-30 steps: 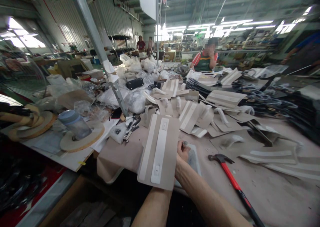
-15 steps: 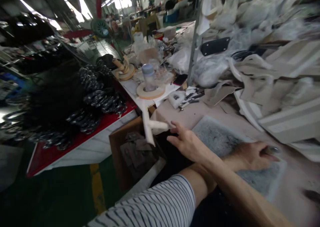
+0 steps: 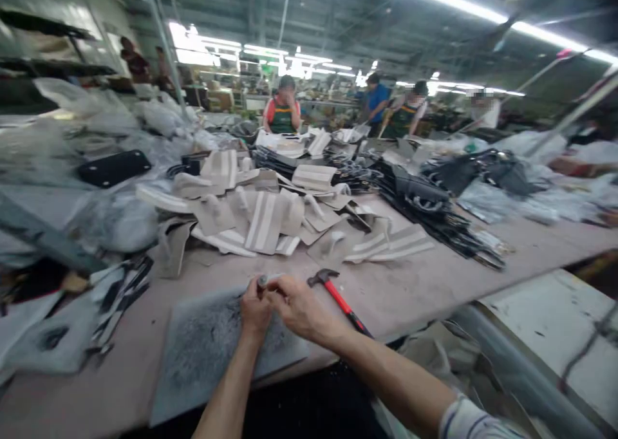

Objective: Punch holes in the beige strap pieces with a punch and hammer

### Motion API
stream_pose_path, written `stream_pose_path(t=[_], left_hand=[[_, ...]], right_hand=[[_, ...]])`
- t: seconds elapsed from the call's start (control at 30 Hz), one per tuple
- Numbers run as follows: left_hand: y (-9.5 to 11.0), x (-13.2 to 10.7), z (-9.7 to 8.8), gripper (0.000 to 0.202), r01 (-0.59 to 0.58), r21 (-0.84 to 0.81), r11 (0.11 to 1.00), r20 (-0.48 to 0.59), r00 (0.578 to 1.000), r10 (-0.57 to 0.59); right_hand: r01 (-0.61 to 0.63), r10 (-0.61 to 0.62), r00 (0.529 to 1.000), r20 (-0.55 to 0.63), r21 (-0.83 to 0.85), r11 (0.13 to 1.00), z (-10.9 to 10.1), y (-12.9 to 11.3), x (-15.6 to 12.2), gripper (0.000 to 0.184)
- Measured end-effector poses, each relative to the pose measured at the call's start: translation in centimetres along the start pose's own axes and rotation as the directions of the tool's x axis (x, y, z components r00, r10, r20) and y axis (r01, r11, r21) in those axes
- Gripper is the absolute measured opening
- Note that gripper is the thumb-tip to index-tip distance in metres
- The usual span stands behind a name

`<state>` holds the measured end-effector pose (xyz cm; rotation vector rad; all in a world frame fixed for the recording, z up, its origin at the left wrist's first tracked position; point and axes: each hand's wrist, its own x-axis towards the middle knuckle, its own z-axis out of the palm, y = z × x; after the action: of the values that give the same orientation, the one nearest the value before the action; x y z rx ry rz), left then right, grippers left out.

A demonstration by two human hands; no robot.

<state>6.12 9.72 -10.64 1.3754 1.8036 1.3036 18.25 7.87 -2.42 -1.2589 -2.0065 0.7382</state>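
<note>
Over a grey, scuffed pad (image 3: 203, 342), my left hand (image 3: 255, 313) is closed round a short metal punch (image 3: 262, 280), whose round end shows above the fingers. My right hand (image 3: 297, 305) meets it from the right, fingers pinched together against the left fingertips and the punch. What sits between the right fingertips is hidden. A claw hammer (image 3: 340, 297) with a red and black handle lies on the table just right of my hands.
Beyond the pad is a heap of beige striped pieces (image 3: 265, 217). Black straps with metal buckles (image 3: 415, 197) are piled to the right. Plastic bags (image 3: 120, 217) and an upright metal post (image 3: 43, 233) stand left. Several people are farther back, including a person in an apron (image 3: 282, 114).
The view has swung right, from a box of scraps to the table. My right hand, earlier spread over the box, has come back to my left hand, which still grips the punch.
</note>
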Motion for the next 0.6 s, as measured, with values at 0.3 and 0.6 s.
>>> stream_pose_path(t=[0.3,0.6], left_hand=[[-1.2,0.4,0.6,0.046,0.108,0.076,0.991,0.023,0.994,-0.110],[-3.0,1.6,0.8,0.050,0.215,0.182,0.960,0.053,0.972,-0.228]], right_hand=[[-0.524,0.456,0.628,-0.630,0.090,0.847,-13.6,16.4,0.6,0.024],[-0.567,0.492,0.201,-0.847,0.310,0.764,-23.4,21.3,-2.9,0.052]])
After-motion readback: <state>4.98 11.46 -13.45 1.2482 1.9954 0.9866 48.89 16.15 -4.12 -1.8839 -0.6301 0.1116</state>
